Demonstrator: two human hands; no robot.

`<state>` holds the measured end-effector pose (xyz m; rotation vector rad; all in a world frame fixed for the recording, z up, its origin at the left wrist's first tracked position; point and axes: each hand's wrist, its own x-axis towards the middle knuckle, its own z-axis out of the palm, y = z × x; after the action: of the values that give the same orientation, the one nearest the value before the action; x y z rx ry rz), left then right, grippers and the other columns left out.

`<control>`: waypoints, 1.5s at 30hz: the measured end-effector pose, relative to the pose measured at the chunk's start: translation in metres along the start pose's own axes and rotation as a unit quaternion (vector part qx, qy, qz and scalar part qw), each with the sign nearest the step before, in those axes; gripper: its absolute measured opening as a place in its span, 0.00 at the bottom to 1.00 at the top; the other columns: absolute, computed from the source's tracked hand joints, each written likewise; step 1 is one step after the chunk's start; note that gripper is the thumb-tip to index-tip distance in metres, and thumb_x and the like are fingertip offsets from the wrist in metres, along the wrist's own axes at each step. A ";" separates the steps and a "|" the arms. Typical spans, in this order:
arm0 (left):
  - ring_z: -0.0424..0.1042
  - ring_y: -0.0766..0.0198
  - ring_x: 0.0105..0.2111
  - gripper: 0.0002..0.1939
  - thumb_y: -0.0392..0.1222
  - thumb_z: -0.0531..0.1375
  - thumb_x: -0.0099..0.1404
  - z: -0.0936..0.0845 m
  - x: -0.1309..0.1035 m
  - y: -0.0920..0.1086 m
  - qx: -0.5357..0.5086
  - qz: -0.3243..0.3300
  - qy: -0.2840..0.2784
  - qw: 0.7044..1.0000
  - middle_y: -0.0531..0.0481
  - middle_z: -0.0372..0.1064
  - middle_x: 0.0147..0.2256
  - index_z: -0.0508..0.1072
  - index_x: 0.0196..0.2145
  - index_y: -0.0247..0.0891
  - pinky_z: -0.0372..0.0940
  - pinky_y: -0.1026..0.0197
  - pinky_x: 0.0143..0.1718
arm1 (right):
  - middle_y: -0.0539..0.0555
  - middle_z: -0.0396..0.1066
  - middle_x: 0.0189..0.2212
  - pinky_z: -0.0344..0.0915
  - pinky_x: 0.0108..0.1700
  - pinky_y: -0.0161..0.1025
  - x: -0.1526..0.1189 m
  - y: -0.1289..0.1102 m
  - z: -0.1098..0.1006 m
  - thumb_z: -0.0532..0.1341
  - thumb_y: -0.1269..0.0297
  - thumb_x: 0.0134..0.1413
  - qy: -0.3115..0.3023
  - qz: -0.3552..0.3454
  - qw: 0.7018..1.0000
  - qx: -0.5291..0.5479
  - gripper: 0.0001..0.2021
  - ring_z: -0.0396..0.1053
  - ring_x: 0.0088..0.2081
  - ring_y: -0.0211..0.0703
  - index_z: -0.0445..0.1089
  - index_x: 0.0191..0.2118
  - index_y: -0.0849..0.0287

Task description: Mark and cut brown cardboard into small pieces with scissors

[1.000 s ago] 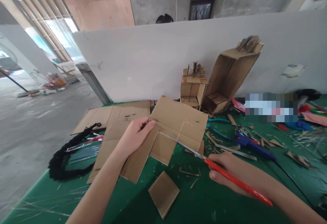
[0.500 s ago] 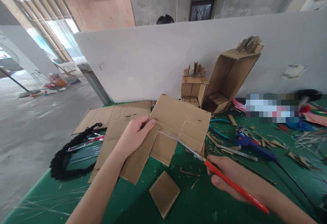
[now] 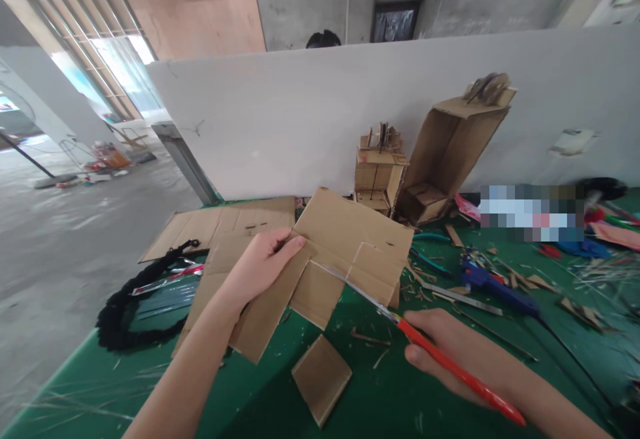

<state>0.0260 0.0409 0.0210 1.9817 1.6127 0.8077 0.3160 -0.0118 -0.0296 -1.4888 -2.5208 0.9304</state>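
Note:
My left hand pinches the left part of a brown cardboard sheet, thumb on top and fingers underneath. The sheet is held up at a tilt and has a rectangular outline marked near its right side. In my right hand is a pair of scissors with red handles. Its blades lie at the sheet's lower edge, along a slit there; how far apart they are I cannot tell. Below on the green table lies a small square cardboard piece.
Behind stand a small cardboard box model and a taller one against a white partition. To the right lie a blue glue gun, teal-handled pliers and scraps. A black fluffy loop lies left.
The lower-left cardboard flap and the sheet have shifted slightly. The scissors and my right hand have moved a little down and left. My left hand keeps its hold.

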 end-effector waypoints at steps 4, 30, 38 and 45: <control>0.50 0.69 0.22 0.19 0.50 0.49 0.64 -0.001 -0.001 0.000 0.003 -0.002 -0.004 1.000 0.57 0.44 0.21 0.51 0.20 0.39 0.47 0.63 0.23 | 0.53 0.64 0.26 0.54 0.27 0.35 0.001 -0.001 0.002 0.45 0.45 0.58 -0.019 0.012 1.000 -0.010 0.21 0.61 0.26 0.40 0.58 0.27 0.57; 0.49 0.69 0.22 0.19 0.51 0.49 0.65 0.007 -0.002 -0.005 0.005 0.055 0.008 0.998 0.57 0.44 0.20 0.49 0.21 0.40 0.46 0.63 0.24 | 0.55 0.68 0.28 0.60 0.33 0.38 -0.005 0.005 0.011 0.53 0.47 0.56 0.039 0.017 0.998 -0.035 0.18 0.66 0.30 0.44 0.66 0.30 0.57; 0.53 0.67 0.23 0.17 0.50 0.46 0.66 0.015 -0.003 -0.003 0.033 0.042 0.013 0.998 0.57 0.49 0.21 0.50 0.23 0.40 0.47 0.62 0.25 | 0.54 0.68 0.26 0.60 0.31 0.37 -0.011 0.005 0.012 0.51 0.46 0.57 0.014 0.024 0.999 0.023 0.19 0.66 0.28 0.44 0.65 0.29 0.56; 0.52 0.68 0.21 0.18 0.49 0.46 0.66 0.012 -0.003 -0.002 0.044 0.044 0.001 0.998 0.58 0.47 0.20 0.50 0.22 0.40 0.47 0.62 0.24 | 0.54 0.67 0.27 0.59 0.31 0.37 -0.014 0.002 0.015 0.51 0.46 0.56 0.007 0.009 0.999 0.038 0.19 0.65 0.28 0.43 0.64 0.29 0.57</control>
<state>0.0323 0.0388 0.0106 2.1264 1.5977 0.7836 0.3200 -0.0295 -0.0394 -1.4920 -2.4367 1.0038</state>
